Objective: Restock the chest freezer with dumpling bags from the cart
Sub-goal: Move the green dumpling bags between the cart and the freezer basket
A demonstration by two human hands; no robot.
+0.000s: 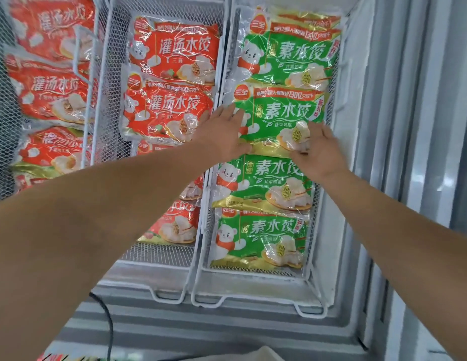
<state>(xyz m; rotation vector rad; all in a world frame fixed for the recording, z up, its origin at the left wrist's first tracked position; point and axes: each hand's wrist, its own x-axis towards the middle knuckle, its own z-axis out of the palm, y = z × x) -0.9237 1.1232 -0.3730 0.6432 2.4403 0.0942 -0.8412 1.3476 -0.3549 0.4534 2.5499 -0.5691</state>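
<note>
You're pressing both hands on a green dumpling bag [282,118] lying second from the far end in the freezer's right wire basket [201,280]. Left hand [222,134] is lying flat, fingers straight, on its left edge; right hand [318,152] is resting on its lower right corner, fingers loosely spread, gripping nothing. Red bags [172,53] are filling the basket just left.

Right white wire-mesh basket [312,276] packed front to back with four overlapping green dumpling bags [284,118]; no gap between them. Middle wire-mesh basket [159,254]: bare mesh floor at near end, open to reach. White wire divider [201,246] separates the two. Red dumpling bags [172,113] fill its far part.
</note>
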